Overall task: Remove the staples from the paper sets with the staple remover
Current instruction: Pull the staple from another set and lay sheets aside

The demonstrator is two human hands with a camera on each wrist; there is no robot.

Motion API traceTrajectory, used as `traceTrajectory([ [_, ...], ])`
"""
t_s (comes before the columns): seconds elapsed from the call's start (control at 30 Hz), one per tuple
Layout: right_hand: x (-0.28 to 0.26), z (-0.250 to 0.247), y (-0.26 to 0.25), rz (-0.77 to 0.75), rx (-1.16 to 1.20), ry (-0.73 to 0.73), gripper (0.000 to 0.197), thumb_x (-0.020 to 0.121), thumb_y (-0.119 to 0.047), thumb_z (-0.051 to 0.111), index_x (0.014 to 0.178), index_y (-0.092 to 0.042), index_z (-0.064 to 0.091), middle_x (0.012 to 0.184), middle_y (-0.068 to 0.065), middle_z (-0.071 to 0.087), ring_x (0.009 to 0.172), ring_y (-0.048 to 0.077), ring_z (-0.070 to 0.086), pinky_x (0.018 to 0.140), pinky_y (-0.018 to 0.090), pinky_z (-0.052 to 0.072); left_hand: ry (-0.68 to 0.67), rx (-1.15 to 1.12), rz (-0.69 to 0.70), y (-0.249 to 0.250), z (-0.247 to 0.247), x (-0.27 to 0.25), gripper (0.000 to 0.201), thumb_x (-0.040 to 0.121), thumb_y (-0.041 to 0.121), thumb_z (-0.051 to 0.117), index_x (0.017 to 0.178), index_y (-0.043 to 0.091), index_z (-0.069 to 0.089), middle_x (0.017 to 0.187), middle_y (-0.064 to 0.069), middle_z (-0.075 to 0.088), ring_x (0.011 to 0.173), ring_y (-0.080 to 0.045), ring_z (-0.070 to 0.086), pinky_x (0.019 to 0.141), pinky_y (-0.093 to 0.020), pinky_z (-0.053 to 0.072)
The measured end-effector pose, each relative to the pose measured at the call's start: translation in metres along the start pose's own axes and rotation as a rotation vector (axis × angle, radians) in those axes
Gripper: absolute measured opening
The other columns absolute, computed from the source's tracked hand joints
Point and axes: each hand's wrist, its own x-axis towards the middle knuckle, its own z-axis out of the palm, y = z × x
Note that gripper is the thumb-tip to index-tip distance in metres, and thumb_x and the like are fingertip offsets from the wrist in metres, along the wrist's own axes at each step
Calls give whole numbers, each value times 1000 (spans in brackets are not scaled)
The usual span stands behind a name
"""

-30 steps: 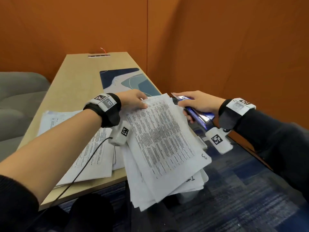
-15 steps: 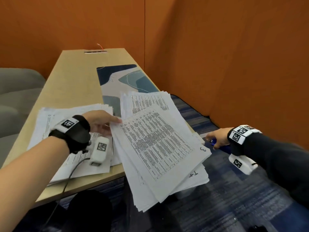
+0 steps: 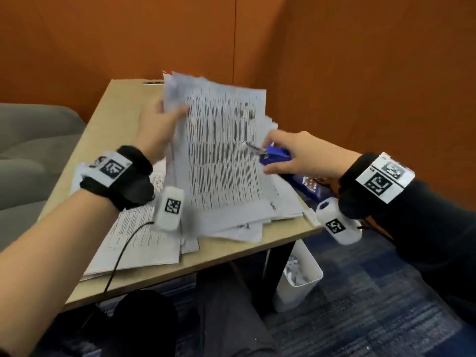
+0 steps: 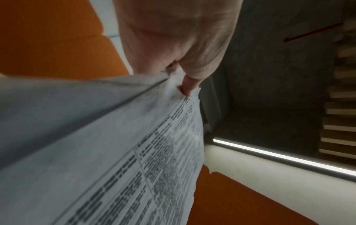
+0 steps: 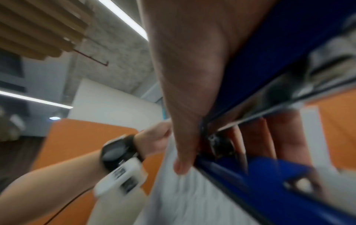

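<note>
My left hand (image 3: 164,119) pinches the upper left edge of a printed paper set (image 3: 221,155) and lifts it steeply off the table; the left wrist view shows my thumb (image 4: 189,85) pressed on the paper (image 4: 115,152). My right hand (image 3: 296,155) grips a blue staple remover (image 3: 275,154) just right of the raised sheets, and its metal tip (image 3: 251,146) reaches over the printed page. In the right wrist view my fingers wrap the blue tool (image 5: 269,190) beside the blurred paper (image 5: 183,197).
More paper sets (image 3: 144,238) lie in piles on the wooden table (image 3: 226,256). A white bin (image 3: 298,276) with scraps stands on the carpet beside the table leg. Orange walls close in behind and to the right. A grey sofa (image 3: 31,150) sits at left.
My left hand has taken the top paper set and raised it upright. My right hand has come up from beside the table edge with the staple remover to the sheets.
</note>
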Motion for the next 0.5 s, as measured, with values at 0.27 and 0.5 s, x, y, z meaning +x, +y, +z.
traceTrajectory([
  [0.27, 24, 106, -49, -221, -469, -347, 45, 85, -47, 67, 118, -20, 53, 98, 2, 60, 92, 25, 59, 65, 31, 36, 264, 128, 355, 31, -12, 29, 4, 90, 22, 55, 90, 25, 54, 86, 10, 55, 80, -5, 48, 79, -30, 45],
  [0.5, 32, 120, -43, -262, -357, -186, 42, 89, -51, 60, 118, -21, 61, 110, -2, 61, 101, 19, 58, 72, 32, 44, 328, 196, 412, 23, -10, 37, 15, 93, 24, 52, 107, 19, 57, 99, 6, 60, 88, -5, 54, 81, -24, 46],
])
